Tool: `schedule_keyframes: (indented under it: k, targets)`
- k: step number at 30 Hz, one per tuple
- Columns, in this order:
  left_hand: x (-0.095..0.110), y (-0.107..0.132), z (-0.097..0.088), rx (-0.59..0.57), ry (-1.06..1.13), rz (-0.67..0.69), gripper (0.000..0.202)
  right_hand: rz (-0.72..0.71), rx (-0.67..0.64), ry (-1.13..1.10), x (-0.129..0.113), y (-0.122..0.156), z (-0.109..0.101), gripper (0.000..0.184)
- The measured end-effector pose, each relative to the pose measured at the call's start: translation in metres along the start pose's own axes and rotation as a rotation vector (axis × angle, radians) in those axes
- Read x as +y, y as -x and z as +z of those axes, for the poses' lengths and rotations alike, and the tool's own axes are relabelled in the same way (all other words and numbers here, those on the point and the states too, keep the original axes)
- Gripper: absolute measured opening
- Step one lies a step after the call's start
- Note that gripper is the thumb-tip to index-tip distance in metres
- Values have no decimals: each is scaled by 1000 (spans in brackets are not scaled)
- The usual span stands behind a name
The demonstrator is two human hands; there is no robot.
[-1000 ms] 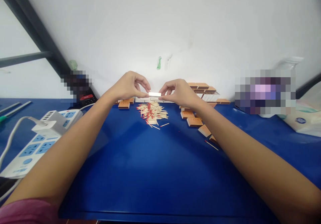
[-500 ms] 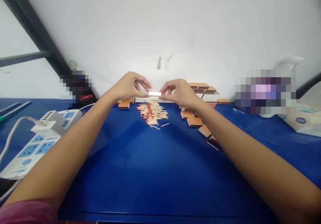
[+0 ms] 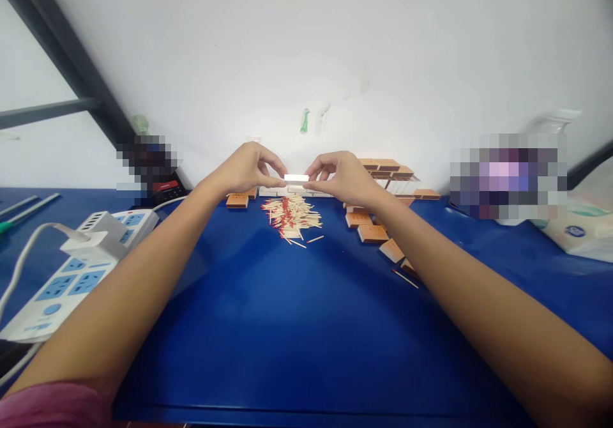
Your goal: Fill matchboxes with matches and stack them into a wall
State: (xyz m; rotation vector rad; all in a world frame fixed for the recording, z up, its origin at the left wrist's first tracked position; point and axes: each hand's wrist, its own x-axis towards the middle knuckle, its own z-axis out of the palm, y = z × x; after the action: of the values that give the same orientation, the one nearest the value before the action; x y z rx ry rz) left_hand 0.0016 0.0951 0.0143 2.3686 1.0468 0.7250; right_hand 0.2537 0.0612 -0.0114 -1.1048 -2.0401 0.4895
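Both of my hands reach to the far side of the blue table [image 3: 297, 326]. Between them they hold a small white matchbox tray [image 3: 295, 177], each hand pinching one end. My left hand [image 3: 249, 167] grips the left end with thumb and fingers closed. My right hand [image 3: 340, 176] pinches the right end the same way. Just below the tray lies a heap of red-tipped matches [image 3: 291, 216]. A row of white trays [image 3: 275, 191] lies behind the heap, against the wall.
Orange matchbox sleeves [image 3: 371, 232] lie scattered to the right of the heap and are stacked [image 3: 387, 167] at the wall. Another sleeve [image 3: 237, 200] lies to the left. A white power strip [image 3: 71, 268] with a cable sits at the left. A plastic bag [image 3: 584, 230] lies at the far right.
Almost nothing has moved. Both hands keep pinching the white tray above the matches, with only slight shifts of the fingers.
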Motion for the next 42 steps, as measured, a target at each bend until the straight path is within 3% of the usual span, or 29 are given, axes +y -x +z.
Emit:
schedule_keyframes:
  k: [28, 33, 37, 42]
  targets:
    - [-4, -2, 3, -11, 13, 30, 23, 6, -32, 11, 12, -4, 5, 22]
    - [-12, -3, 6, -76, 158, -58, 31, -3, -42, -8, 14, -5, 5, 27]
    - [-17, -5, 13, -70, 263, -125, 41, 89, -88, -85, 13, -3, 8, 29]
    - [-22, -7, 27, -28, 486, -354, 38, 176, -58, -52, 12, -3, 11, 35]
